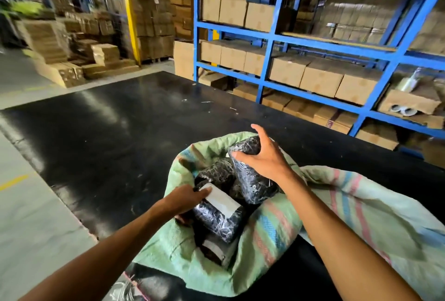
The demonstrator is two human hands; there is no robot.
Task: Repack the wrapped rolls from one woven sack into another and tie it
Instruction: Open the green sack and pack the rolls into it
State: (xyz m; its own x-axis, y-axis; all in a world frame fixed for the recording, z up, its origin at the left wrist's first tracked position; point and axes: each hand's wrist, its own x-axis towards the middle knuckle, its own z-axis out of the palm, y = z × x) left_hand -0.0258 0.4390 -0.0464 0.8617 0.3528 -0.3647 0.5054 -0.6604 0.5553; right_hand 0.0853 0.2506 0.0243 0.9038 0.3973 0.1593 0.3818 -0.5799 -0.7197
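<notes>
A green woven sack (pixel 173 235) with pink and blue stripes lies open on the black table, its mouth rolled down. Several black-wrapped rolls sit inside it. My right hand (pixel 261 156) grips the top of one upright black roll (pixel 252 180) at the sack's far side. My left hand (pixel 186 201) reaches into the mouth and holds another black roll (pixel 221 221) that carries a white label. A further roll (pixel 214 170) lies between them. The rest of the sack, or a second one (pixel 375 211), spreads flat to the right.
The black table (pixel 108 137) stretches ahead and to the left, with small scraps on it. Blue shelving (pixel 272 43) full of cardboard boxes stands behind it on the right. Stacked cartons (pixel 55 43) and a yellow post fill the back left. Grey floor lies to the left.
</notes>
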